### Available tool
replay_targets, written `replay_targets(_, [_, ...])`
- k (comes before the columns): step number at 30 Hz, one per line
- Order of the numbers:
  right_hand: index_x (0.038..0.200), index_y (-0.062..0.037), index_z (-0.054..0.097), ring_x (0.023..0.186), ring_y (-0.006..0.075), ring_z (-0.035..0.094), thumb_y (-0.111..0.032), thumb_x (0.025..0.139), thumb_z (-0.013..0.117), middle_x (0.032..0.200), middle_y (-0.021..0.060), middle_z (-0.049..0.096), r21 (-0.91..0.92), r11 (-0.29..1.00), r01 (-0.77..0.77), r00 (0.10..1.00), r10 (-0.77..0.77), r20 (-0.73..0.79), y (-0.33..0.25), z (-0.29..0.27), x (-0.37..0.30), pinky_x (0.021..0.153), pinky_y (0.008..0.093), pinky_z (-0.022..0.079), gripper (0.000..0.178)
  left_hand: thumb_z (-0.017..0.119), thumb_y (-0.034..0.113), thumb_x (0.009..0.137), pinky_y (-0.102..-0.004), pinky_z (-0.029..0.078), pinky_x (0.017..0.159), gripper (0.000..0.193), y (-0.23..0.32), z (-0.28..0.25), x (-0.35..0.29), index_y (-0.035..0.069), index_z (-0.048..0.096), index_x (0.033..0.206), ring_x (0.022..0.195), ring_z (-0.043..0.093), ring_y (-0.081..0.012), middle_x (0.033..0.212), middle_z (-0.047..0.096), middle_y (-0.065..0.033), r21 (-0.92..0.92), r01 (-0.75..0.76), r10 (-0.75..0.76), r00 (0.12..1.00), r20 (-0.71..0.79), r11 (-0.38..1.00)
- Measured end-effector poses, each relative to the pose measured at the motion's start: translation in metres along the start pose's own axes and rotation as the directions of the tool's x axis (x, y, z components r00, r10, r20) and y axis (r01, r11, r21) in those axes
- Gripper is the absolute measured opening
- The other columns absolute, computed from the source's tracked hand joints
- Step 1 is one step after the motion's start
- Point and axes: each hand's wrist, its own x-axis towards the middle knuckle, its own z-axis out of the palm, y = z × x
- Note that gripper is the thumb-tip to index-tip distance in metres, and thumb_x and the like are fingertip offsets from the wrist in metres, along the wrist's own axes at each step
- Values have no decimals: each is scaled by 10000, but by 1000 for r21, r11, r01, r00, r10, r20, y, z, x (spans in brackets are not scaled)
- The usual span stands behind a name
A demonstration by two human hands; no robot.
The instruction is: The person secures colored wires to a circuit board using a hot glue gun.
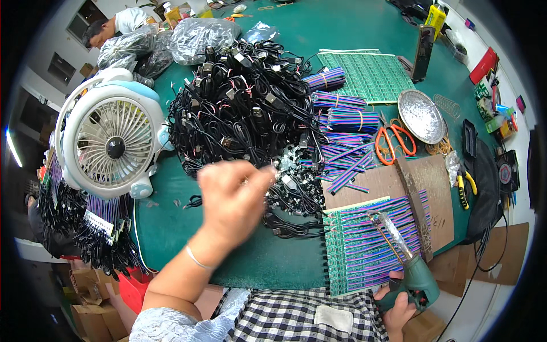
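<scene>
My right hand (401, 309) grips the handle of a green soldering gun (420, 279) at the lower right. Its foil-wrapped metal barrel points up and left over a green circuit board panel (337, 256). Rows of blue, pink and black wires (373, 245) lie across that panel. My left hand (233, 191) is closed and somewhat smeared by motion, its fingertips at the near side of a large heap of black USB cables (245, 108). Whatever is between those fingers cannot be made out. Beside them lie small loose metal connectors (288, 185) and a few coiled cables (293, 227).
A white and blue fan (114, 145) stands at left. Bundled wires (350, 121), orange-handled scissors (393, 141), a round metal dish (421, 115) and more panels (370, 74) lie beyond a wooden board (441, 199) crossed by a bar (415, 208). Another person (117, 25) bends at the far left.
</scene>
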Motion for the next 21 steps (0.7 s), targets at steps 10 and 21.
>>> replay_targets(10, [1227, 115, 455, 621, 195, 606, -388, 981, 502, 763, 156, 620, -26, 1000, 14, 993, -17, -120, -10, 21, 3, 591, 297, 506, 562, 663, 113, 691, -406, 454, 871, 137, -25, -30, 27, 153, 617, 813, 988, 600, -249, 1066, 669, -25, 59, -275, 275, 961, -6, 960])
replay_targets(21, [1323, 63, 394, 624, 214, 640, -395, 908, 627, 1088, 198, 609, 71, 997, -44, 992, 52, -116, -16, 18, 2, 547, 328, 558, 660, 670, 41, 640, -393, 423, 773, 456, 50, -19, -34, 110, 664, 1091, 907, 556, -251, 1006, 596, -37, -292, -33, 169, 875, 453, 956])
